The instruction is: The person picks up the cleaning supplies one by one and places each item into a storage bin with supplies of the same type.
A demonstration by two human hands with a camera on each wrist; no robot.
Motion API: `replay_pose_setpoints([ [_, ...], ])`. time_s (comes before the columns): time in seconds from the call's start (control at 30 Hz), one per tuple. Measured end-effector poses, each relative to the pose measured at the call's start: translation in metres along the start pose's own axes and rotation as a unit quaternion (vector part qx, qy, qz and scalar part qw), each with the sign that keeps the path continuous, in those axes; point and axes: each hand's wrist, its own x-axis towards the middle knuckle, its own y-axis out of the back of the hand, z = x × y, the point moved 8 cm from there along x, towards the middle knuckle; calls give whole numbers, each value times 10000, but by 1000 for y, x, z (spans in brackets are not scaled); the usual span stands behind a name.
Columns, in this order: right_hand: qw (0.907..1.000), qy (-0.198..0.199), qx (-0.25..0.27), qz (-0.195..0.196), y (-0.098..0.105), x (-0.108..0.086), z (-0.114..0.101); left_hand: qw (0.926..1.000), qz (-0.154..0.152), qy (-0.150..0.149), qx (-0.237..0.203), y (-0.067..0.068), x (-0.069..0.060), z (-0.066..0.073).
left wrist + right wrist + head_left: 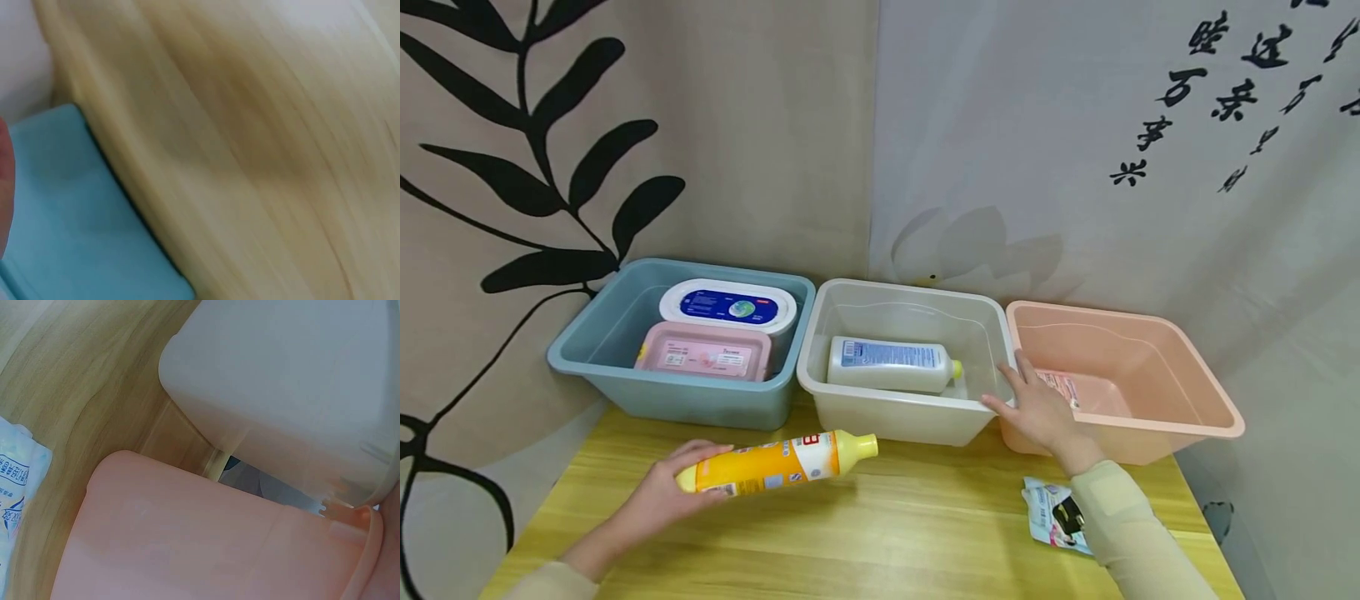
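In the head view my left hand [673, 483] grips the base of a yellow bottle [775, 464], held tilted above the table with its cap pointing right. My right hand [1041, 408] has its fingers spread over the neighbouring rims of the white bin [895, 417] and the pink bin [1150, 433]. A white bottle [887, 365] with a yellow cap lies in the white bin. The left wrist view shows only a sliver of hand at its left edge; the bottle is out of that view.
A blue bin [700, 404] at the left holds a white oval tub [730, 304] and a pink pack [703, 350]. Inside the pink bin lies a red-and-white packet [1062, 387]. A light blue packet [1048, 515] is on the wooden table [910, 533] beside the right sleeve.
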Motion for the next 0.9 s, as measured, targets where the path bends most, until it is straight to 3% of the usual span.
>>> replay_pose_setpoints([
  [0.13, 10000, -8, -50, 9, -1, 1, 1, 9992, 105, -72, -386, 0, 3, 15],
  [0.43, 9999, 7, -79, 61, -1, 1, 2, 9968, 322, -431, -596, 7, 20, 46],
  [0.73, 10000, -14, -25, 19, -2, 1, 2, 9938, 351, -186, -1043, 10, 40, 69],
  [0.9, 10000, -27, -18, 28, -2, 0, 2, 9925, 206, 156, -1194, 5, 54, 77],
])
